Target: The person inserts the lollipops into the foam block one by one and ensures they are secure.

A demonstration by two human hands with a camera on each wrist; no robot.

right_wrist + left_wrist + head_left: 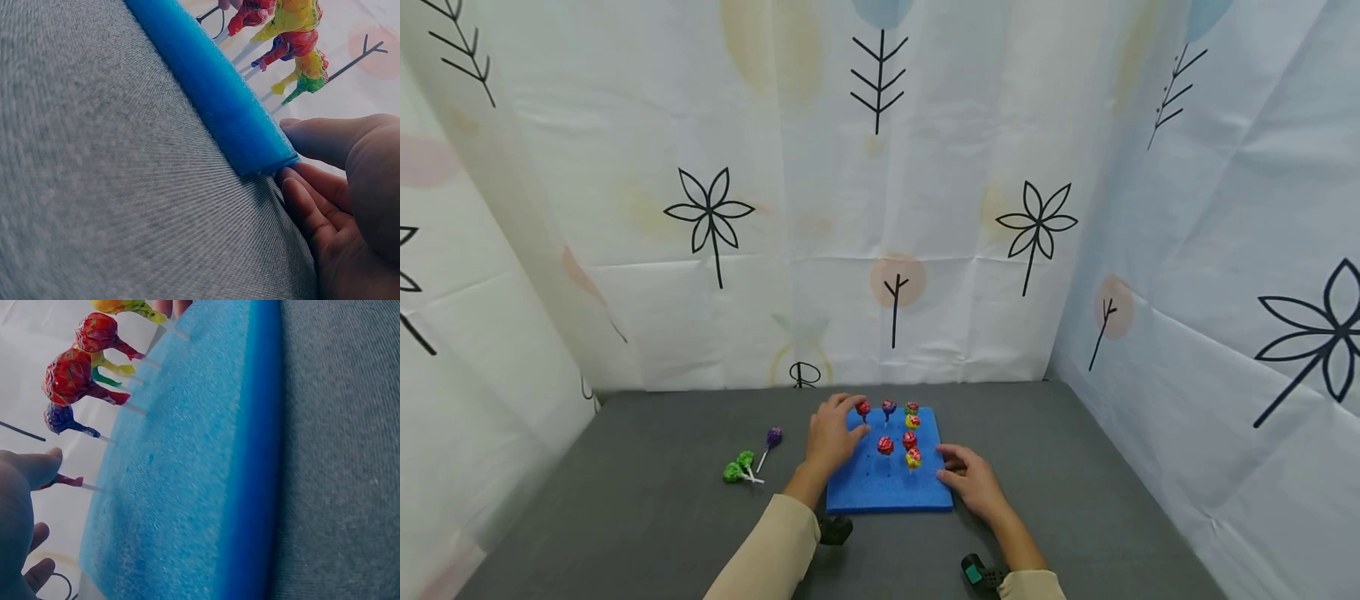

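Note:
Several wrapped lollipops stand by their sticks in a blue foam board (872, 496). At its back left corner is a red lollipop (863, 409); my left hand (831, 435) is around its head, the thumb and index finger apart. The thumb (44, 465) hides most of that head in the left wrist view, its stick down in the foam. My right hand (973, 482) grips the board's right edge, thumb at the top and fingers against the side and underside. A purple lollipop (889, 407), red ones (886, 446) and yellow-and-red ones (913, 457) stand between the hands.
Left of the board, two green lollipops (739, 468) and a purple lollipop (774, 436) lie on the grey table (647, 508). White printed curtains (820, 233) enclose the table at the back and sides. A dark wrist device (981, 573) shows at the right sleeve.

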